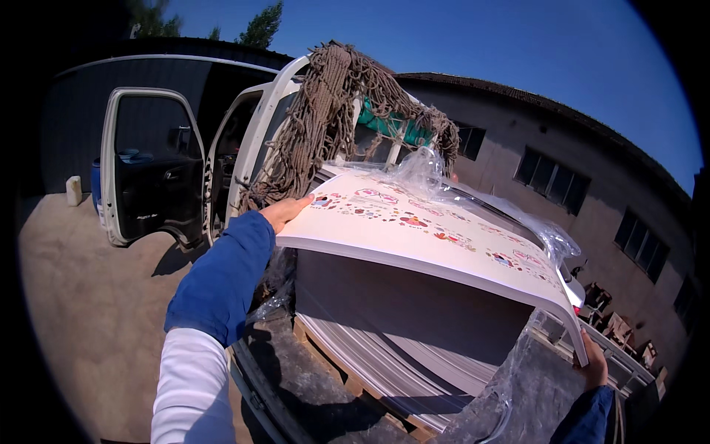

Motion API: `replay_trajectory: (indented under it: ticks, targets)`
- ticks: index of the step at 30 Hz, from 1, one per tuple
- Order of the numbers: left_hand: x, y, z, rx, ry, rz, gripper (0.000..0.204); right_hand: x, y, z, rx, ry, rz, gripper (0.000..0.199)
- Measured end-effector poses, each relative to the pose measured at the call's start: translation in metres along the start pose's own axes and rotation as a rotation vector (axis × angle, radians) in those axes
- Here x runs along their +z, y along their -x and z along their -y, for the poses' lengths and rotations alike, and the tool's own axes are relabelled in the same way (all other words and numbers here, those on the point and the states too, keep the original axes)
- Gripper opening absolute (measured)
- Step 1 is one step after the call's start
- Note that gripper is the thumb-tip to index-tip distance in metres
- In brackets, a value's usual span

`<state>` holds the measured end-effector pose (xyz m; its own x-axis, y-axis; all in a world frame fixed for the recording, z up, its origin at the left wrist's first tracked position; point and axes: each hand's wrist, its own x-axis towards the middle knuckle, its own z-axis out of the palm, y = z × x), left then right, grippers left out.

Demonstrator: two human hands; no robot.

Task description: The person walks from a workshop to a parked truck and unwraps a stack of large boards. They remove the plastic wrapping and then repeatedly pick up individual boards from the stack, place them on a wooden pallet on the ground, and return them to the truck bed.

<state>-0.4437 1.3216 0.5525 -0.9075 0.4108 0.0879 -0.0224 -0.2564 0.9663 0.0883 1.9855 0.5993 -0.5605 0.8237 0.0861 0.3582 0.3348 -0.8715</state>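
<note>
A thick bundle of large printed paper sheets (370, 229), white with small colourful cartoon figures, bows upward in front of me. My left hand (285, 214) grips its left edge, fingers closed round it. At the near right corner, which droops, my right hand (594, 361) is closed on the same bundle. The bundle's near edge is lifted off a tall stack of sheets (370, 296) below, with a shaded gap between them. That stack rests on a wooden pallet (347, 379). Clear plastic film (423, 172) lies bunched over the far edge of the sheets.
The pallet stands on a truck bed (310, 399). Behind it, thick brown ropes (325, 111) hang over the cab frame. The white cab door (151, 170) stands open at left. More loose film (510, 392) hangs at the right. Grey buildings (503, 133) stand beyond.
</note>
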Motion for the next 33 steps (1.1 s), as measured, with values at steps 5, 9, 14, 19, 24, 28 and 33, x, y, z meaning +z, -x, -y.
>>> replay_trajectory:
  ticks: [5,9,14,19,24,28,33]
  targets:
    - [0.035,0.127,0.006,0.045,-0.027,-0.151,0.06,-0.038,0.006,-0.026,0.002,-0.064,-0.021,0.063]
    - [0.058,0.263,0.013,-0.001,0.005,-0.285,0.058,-0.087,0.017,-0.03,-0.2,-0.242,0.076,0.064]
    - [0.055,0.406,0.043,0.006,-0.156,-0.454,0.048,-0.152,0.032,0.005,-0.569,-0.235,0.3,0.049]
    - [0.067,0.566,0.092,-0.148,-0.132,-0.546,0.044,-0.073,0.127,0.088,-0.83,0.008,0.445,0.06]
    - [0.035,0.775,0.183,-0.293,-0.2,-0.647,0.054,0.093,0.318,0.163,-1.015,0.419,0.932,0.062]
    - [0.031,0.954,0.234,-0.689,-0.332,-0.867,0.06,0.274,0.406,0.072,-0.811,0.638,1.287,0.055]
    - [0.017,1.178,0.347,-1.084,-0.206,-1.129,0.052,0.504,0.536,-0.126,-0.633,0.817,1.556,0.054]
